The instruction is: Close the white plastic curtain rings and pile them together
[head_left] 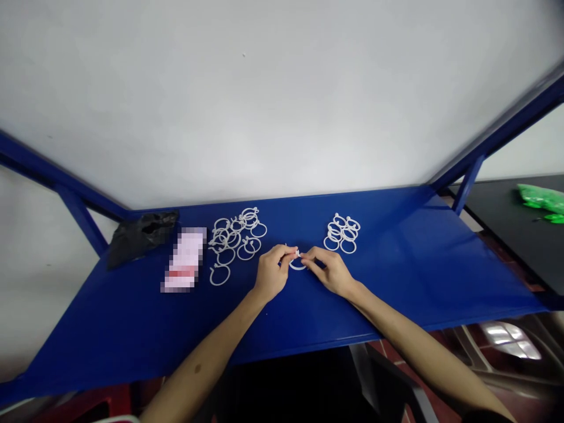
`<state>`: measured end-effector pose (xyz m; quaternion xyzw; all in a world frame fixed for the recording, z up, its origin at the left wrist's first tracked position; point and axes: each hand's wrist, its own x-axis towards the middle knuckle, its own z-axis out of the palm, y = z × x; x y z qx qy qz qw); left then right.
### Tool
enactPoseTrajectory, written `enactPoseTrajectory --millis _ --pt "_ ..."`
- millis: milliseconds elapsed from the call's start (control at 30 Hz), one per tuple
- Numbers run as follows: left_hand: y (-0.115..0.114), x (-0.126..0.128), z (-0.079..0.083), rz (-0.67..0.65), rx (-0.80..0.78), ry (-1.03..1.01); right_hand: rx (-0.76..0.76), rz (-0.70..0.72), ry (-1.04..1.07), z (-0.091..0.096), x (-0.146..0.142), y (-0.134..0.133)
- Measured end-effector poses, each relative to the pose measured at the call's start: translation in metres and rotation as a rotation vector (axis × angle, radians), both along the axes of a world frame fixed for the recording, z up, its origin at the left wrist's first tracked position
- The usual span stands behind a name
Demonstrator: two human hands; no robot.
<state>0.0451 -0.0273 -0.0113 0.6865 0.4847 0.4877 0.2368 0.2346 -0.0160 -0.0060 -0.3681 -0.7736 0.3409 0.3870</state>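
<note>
Above the middle of the blue table, my left hand (273, 271) and my right hand (331, 270) pinch a white curtain ring (296, 268) from both sides. Their fingertips meet near the small knob at its top, and the fingers partly hide that spot. To the left of my left hand lies a loose pile of similar white rings (226, 256), each thin with a small knob. Beyond my right hand is a smaller group of white rings (348, 247), lying close together and partly overlapping.
A crumpled black plastic bag (141, 238) lies at the table's (396, 235) back left, beside a blurred pink-white packet (185, 258). Blue frame bars (469, 185) rise at both ends. A dark surface at right bears a green plastic bag (544, 198). A white wall stands behind.
</note>
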Motion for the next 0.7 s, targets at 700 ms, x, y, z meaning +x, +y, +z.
enactPoseTrajectory --millis 700 --pt "0.018 -0.021 -0.009 0.175 0.044 0.603 0.166 -0.773 -0.317 -0.002 0.075 0.053"
